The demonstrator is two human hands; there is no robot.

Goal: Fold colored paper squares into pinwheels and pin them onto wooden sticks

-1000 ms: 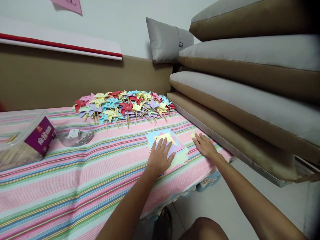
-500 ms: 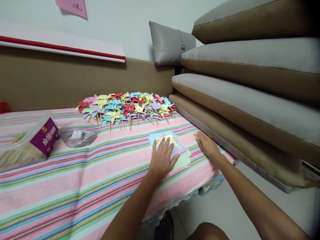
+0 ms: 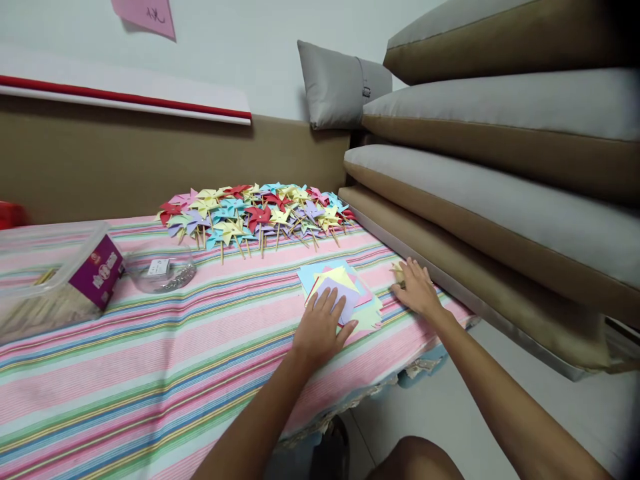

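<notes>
My left hand point(image 3: 320, 330) lies palm down with fingers spread on the near edge of a loose stack of coloured paper squares point(image 3: 367, 312). A lilac square point(image 3: 349, 301) lies on top under its fingertips, with a pale yellow square point(image 3: 336, 275) just beyond. To the right of the stack, my right hand point(image 3: 417, 290) rests on the cloth with its fingers stretched out. A small yellowish thing point(image 3: 398, 268) shows beside its fingers; it is partly covered and I cannot make out its kind.
Many paper pinwheels point(image 3: 260, 217) on sticks lie heaped at the back of the striped cloth point(image 3: 215, 360). On the left stand a clear box of sticks point(image 3: 55, 303) and a round clear container point(image 3: 159, 283) with small metal pieces. Stacked cushions point(image 3: 480, 193) border the right side.
My left hand has drawn back slightly toward me, uncovering more of the lilac square. My right hand's fingers have straightened and spread beside the small yellowish thing.
</notes>
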